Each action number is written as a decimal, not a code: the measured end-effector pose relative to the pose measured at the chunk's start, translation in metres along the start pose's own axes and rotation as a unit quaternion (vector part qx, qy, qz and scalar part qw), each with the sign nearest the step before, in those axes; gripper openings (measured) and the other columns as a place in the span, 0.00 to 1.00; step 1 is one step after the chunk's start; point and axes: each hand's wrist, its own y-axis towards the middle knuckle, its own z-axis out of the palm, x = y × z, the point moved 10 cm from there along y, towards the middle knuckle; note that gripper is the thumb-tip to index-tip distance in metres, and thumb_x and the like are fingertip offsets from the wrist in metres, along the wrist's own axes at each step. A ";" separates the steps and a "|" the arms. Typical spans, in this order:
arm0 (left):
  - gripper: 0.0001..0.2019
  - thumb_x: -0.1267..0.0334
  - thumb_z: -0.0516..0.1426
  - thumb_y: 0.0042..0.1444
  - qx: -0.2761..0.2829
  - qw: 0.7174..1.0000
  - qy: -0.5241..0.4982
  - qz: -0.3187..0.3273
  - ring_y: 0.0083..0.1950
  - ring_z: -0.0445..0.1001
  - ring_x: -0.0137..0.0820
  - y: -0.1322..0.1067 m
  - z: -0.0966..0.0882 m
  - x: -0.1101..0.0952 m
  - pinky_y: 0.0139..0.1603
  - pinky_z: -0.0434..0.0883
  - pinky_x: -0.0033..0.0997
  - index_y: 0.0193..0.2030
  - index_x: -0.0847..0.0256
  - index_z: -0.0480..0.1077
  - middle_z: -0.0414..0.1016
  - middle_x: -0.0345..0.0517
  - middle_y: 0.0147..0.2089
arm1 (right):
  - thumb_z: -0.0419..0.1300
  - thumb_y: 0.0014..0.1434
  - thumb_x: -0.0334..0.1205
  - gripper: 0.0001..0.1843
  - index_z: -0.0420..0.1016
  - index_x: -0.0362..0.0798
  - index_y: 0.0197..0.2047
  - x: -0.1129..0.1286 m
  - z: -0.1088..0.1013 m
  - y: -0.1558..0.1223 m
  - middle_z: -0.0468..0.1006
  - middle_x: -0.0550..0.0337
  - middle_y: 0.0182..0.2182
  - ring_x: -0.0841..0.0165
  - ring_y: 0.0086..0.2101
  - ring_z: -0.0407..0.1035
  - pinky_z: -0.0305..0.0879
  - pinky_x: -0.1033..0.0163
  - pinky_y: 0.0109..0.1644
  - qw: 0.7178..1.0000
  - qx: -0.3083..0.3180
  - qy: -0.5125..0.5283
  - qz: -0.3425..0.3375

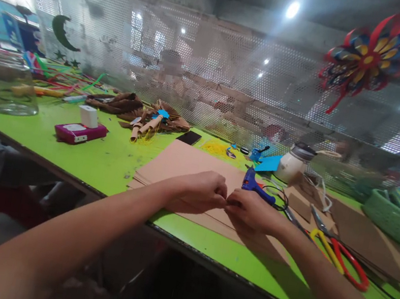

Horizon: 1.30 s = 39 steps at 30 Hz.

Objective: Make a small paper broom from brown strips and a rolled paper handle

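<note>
Both hands meet over a stack of light brown paper sheets [190, 160] near the table's front edge. My left hand [203, 191] has its fingers curled in a pinch, close against the fingertips of the other hand. Also closed, my right hand [253, 210] pinches at the same spot; whatever sits between the fingertips is too small to make out. Just behind the right hand a blue glue gun [255, 186] rests on the sheets. Scissors with red and yellow handles [347, 266] lie beside the right forearm.
On the green table [115, 165] are a purple power strip [81, 133] with a white plug, a glass jar [11, 88], a black phone [188, 138], yellow shreds [216, 147] and a white bottle [293, 163]. Dark brown sheets [366, 238] and a green basket [396, 220] stand right. A perforated screen [206, 68] rises behind.
</note>
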 end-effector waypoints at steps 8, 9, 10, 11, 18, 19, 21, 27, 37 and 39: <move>0.15 0.53 0.54 0.52 -0.028 0.995 0.098 0.018 0.33 0.66 0.32 -0.001 -0.005 -0.013 0.35 0.59 0.29 0.31 0.63 0.76 0.71 0.49 0.30 | 0.53 0.58 0.42 0.12 0.73 0.46 0.30 0.000 -0.013 -0.031 0.72 0.57 0.29 0.69 0.29 0.63 0.57 0.66 0.31 0.991 -0.121 0.046 0.030; 0.15 0.55 0.54 0.53 -0.020 0.994 0.105 0.031 0.33 0.66 0.32 0.001 -0.002 -0.017 0.35 0.59 0.29 0.32 0.63 0.76 0.71 0.49 0.30 | 0.53 0.58 0.42 0.12 0.73 0.46 0.30 0.000 -0.013 -0.031 0.72 0.57 0.28 0.69 0.29 0.63 0.57 0.65 0.31 0.991 -0.122 0.050 0.028; 0.14 0.56 0.53 0.54 -0.011 0.993 0.109 0.047 0.34 0.66 0.31 0.002 0.000 -0.021 0.35 0.59 0.28 0.34 0.62 0.76 0.72 0.48 0.31 | 0.53 0.58 0.43 0.12 0.74 0.46 0.29 0.000 -0.014 -0.031 0.72 0.56 0.28 0.69 0.29 0.63 0.57 0.65 0.31 0.991 -0.120 0.053 0.025; 0.13 0.58 0.52 0.55 -0.005 0.992 0.112 0.064 0.34 0.66 0.31 0.003 0.002 -0.025 0.35 0.58 0.28 0.34 0.62 0.76 0.72 0.48 0.31 | 0.53 0.58 0.43 0.13 0.74 0.46 0.29 0.001 -0.013 -0.030 0.72 0.56 0.28 0.68 0.29 0.64 0.58 0.65 0.32 0.991 -0.117 0.055 0.020; 0.11 0.63 0.52 0.54 0.005 0.991 0.107 0.076 0.32 0.66 0.29 0.007 0.010 -0.025 0.33 0.58 0.27 0.32 0.63 0.75 0.71 0.46 0.30 | 0.56 0.55 0.45 0.12 0.76 0.48 0.30 -0.005 -0.010 -0.023 0.74 0.56 0.31 0.67 0.31 0.67 0.60 0.64 0.34 0.994 -0.070 0.087 0.018; 0.10 0.63 0.53 0.54 0.006 0.991 0.108 0.076 0.32 0.66 0.29 0.007 0.011 -0.024 0.33 0.58 0.27 0.32 0.63 0.75 0.71 0.46 0.30 | 0.57 0.55 0.46 0.12 0.76 0.48 0.31 -0.008 -0.009 -0.022 0.75 0.56 0.31 0.67 0.31 0.67 0.61 0.64 0.34 0.993 -0.060 0.097 0.018; 0.10 0.63 0.53 0.54 0.008 0.990 0.114 0.084 0.32 0.66 0.29 0.007 0.012 -0.024 0.32 0.58 0.27 0.32 0.63 0.75 0.70 0.45 0.31 | 0.56 0.55 0.46 0.13 0.77 0.48 0.32 -0.012 -0.008 -0.021 0.76 0.56 0.32 0.66 0.32 0.68 0.62 0.64 0.35 0.992 -0.038 0.118 0.015; 0.10 0.64 0.51 0.55 0.005 0.987 0.133 0.090 0.31 0.66 0.27 0.007 0.011 -0.027 0.32 0.58 0.26 0.34 0.63 0.74 0.71 0.45 0.32 | 0.56 0.55 0.42 0.10 0.77 0.47 0.33 -0.016 -0.006 -0.022 0.77 0.57 0.31 0.67 0.32 0.68 0.62 0.65 0.35 0.990 -0.038 0.133 0.027; 0.11 0.65 0.49 0.57 -0.026 0.972 0.195 0.127 0.32 0.67 0.27 -0.006 0.007 -0.059 0.35 0.61 0.26 0.30 0.64 0.70 0.69 0.46 0.32 | 0.58 0.53 0.39 0.07 0.75 0.46 0.28 -0.012 -0.008 -0.028 0.75 0.58 0.29 0.68 0.29 0.67 0.61 0.66 0.32 0.983 -0.086 0.159 0.043; 0.10 0.65 0.49 0.58 -0.026 0.968 0.201 0.147 0.33 0.67 0.28 -0.008 0.009 -0.060 0.36 0.61 0.26 0.31 0.64 0.70 0.69 0.46 0.32 | 0.58 0.53 0.39 0.07 0.75 0.47 0.28 -0.013 -0.008 -0.027 0.75 0.58 0.29 0.69 0.29 0.67 0.61 0.66 0.32 0.983 -0.082 0.161 0.039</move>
